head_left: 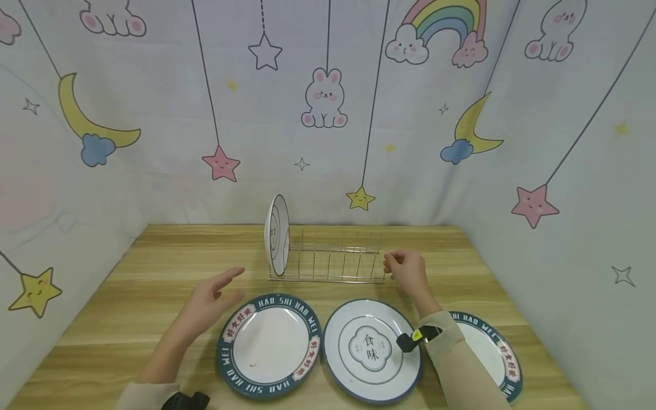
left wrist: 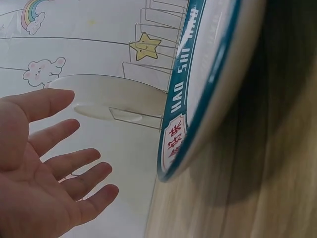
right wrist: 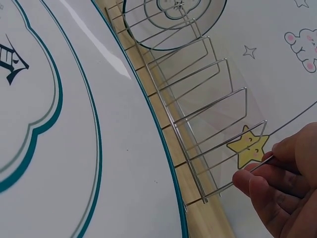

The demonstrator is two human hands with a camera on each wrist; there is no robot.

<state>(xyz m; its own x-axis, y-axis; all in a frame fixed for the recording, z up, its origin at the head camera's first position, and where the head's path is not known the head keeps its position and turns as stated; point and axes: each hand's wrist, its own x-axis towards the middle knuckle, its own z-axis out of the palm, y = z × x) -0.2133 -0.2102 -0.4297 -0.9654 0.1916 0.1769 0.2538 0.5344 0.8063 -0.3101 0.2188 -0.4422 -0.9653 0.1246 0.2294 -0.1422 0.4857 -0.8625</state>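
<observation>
Two sides at once now: pinching the right end of the wire rack with the right hand, spreading the left hand loosely near the left lettered plate, with a white plate upright in the rack's left end.

"What sort of place is this?"
"A tabletop nook; home or studio, I can't tell; cartoon-printed cloth walls three sides of a wood-grain table holding plates and a wire rack."
</observation>
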